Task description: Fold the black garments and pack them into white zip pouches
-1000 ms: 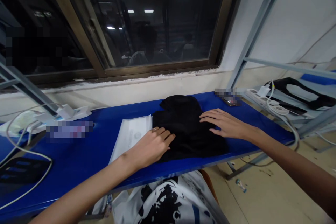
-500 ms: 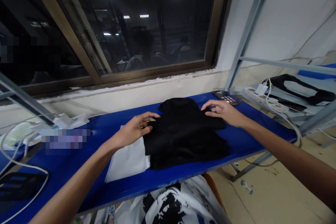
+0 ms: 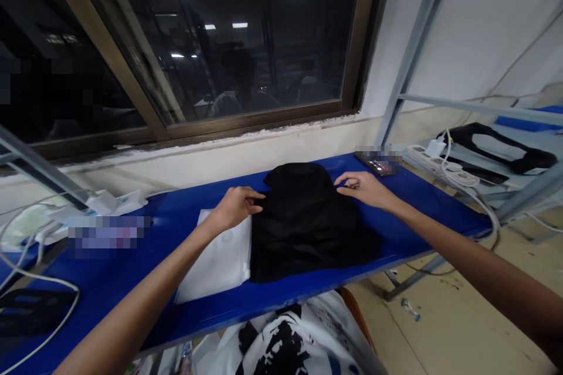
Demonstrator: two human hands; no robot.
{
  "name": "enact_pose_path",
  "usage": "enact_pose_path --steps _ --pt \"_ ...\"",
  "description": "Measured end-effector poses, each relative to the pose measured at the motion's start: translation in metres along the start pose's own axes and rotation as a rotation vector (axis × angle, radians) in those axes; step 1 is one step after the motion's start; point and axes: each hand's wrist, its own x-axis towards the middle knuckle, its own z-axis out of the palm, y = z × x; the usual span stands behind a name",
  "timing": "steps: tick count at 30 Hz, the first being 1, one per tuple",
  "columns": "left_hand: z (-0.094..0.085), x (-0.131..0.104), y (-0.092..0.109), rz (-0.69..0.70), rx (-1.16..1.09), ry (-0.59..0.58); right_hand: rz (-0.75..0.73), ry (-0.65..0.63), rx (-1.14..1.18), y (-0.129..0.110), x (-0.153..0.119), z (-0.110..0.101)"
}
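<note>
Landmark: the black garment (image 3: 305,222), folded, lying on the blue surface (image 3: 145,281) in front of me.

Left hand: my left hand (image 3: 237,206) is at the far left corner of the garment. The fingers are curled narrow and pinch the edge of the cloth there.

Right hand: my right hand (image 3: 363,187) is at the far right corner of the garment. Thumb and fingers are close together on the fabric edge, so I judge it grips the cloth too, though the pinch itself is small in the view.

Place of the garment: it lies flat, its near edge close to the front border of the surface. Its left side lies over a white plastic bag (image 3: 217,261), which sticks out to the left of it.

Other things: a phone (image 3: 373,162) lies behind the garment to the right, apart from it. A white cable (image 3: 39,290) runs far to the left of the garment.

Step in hand: I think this is a fold or a straightening of the far part, because both hands hold the two back corners at the same time.

Next move, as I judge: the two corners should travel together and at equal height, so the fold stays square. The cloth is soft and may slip or bunch if one hand pulls more.
</note>
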Motion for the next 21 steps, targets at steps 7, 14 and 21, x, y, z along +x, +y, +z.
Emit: enact_pose_path --steps 7,14,21 --pt "0.041 -0.008 0.024 0.391 0.227 -0.008 -0.474 0.02 -0.404 -0.048 -0.035 0.04" --pt "0.054 -0.026 0.01 0.347 0.246 -0.37 -0.319 -0.394 -0.382 -0.009 -0.055 0.012" --pt "0.04 0.036 0.051 0.236 0.179 -0.208 -0.294 -0.162 -0.411 -0.002 -0.03 -0.018"
